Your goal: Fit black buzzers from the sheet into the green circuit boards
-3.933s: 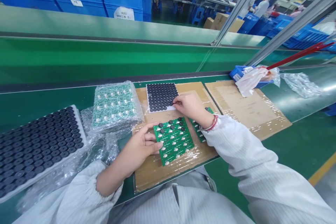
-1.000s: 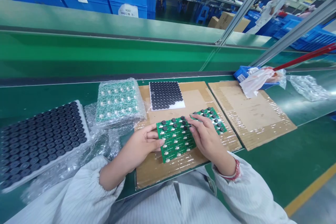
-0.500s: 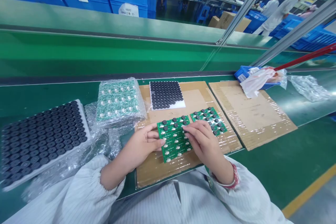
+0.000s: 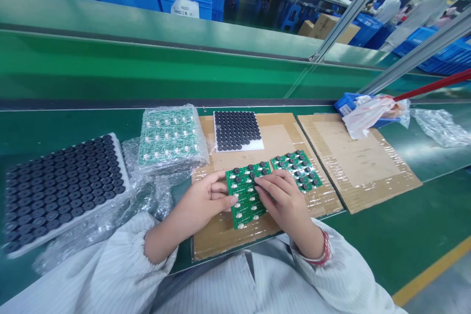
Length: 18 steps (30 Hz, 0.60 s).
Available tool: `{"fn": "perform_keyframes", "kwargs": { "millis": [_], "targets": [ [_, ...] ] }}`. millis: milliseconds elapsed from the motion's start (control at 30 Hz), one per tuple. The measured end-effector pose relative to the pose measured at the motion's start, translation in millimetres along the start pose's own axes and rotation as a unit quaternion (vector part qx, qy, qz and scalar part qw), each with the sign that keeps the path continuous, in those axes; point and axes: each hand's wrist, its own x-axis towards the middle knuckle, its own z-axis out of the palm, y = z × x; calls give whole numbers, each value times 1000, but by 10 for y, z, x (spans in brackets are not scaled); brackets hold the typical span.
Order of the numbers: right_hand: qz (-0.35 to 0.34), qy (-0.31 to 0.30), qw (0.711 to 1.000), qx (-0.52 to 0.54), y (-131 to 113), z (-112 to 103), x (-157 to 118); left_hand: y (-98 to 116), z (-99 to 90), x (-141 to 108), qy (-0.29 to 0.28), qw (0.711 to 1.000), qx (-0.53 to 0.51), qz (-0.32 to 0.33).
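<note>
My left hand [image 4: 206, 201] grips the left edge of a green circuit board panel [image 4: 243, 201], thumb on top and fingers beneath. Black round buzzers [image 4: 250, 168] sit along the panel's far rows, while its nearer rows show white connectors. Over the right part of the panel, my right hand [image 4: 285, 198] has its fingertips pinched on a small black buzzer [image 4: 256, 181], mostly covered by the fingers. Just behind that hand lies a second green panel [image 4: 300, 169] bearing several buzzers. Farther back, a white foam sheet [image 4: 253, 145] carries rows of black buzzers.
Left of the cardboard [image 4: 208, 240] stand bubble-wrapped circuit boards [image 4: 169, 135] and a larger foam tray of buzzers [image 4: 62, 191]. To the right are another cardboard sheet [image 4: 360, 167], a blue bin with plastic bags [image 4: 348, 103] and a red bar [image 4: 434, 83]. People work in the background.
The whole view has shifted slightly. My right fingertips have moved a little on the panel, from near its right edge toward its middle column. My left hand keeps its hold.
</note>
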Motion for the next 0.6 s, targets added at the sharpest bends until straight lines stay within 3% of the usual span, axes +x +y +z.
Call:
{"fn": "perform_keyframes", "kwargs": {
  "millis": [600],
  "targets": [
    [-23, 3, 1000, 8, -21, -3, 13, -7, 1, -1, -9, 1000, -6, 0]
  ]
}}
